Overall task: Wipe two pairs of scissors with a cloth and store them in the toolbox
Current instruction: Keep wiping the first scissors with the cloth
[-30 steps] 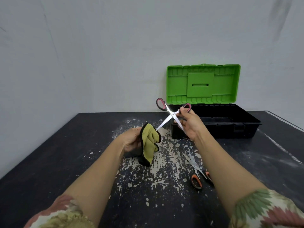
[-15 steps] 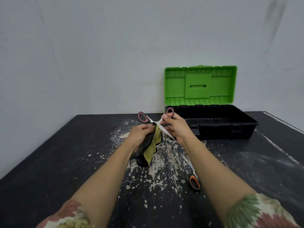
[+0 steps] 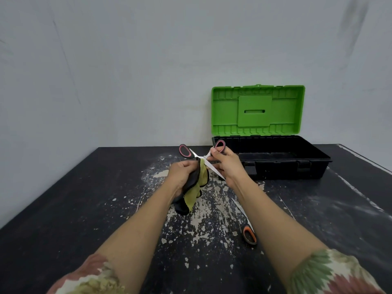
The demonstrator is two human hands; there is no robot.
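Head view: a pair of red-handled scissors (image 3: 200, 157) is held spread open above the middle of the desk (image 3: 70, 209), just in front of the near left corner of the toolbox (image 3: 273, 164). The right hand (image 3: 228, 164) is curled around one red-and-black handle loop, which rises above its fingers, and one bare blade is seen running down and to the right under the palm. The other handle loop points up and to the left, free of both hands. The left hand (image 3: 183, 174) is closed on a yellow and black cloth (image 3: 194, 190), which is pinched around the second blade close to the pivot, so that this blade is hidden; the rest of the cloth hangs down below the hand. A second pair, the orange-handled scissors (image 3: 247, 224), is lying flat on the desk nearer the person, partly covered by the right forearm, with its orange-and-black handle towards the near edge and its blades pointing away. The toolbox is standing on the far right part of the desk against the wall, its black base open and its green lid (image 3: 257, 110) raised upright behind it. The dark desk surface is marked with pale chipped patches around the middle. Patterned sleeves (image 3: 331, 272) are visible at both upper arms along the bottom edge.
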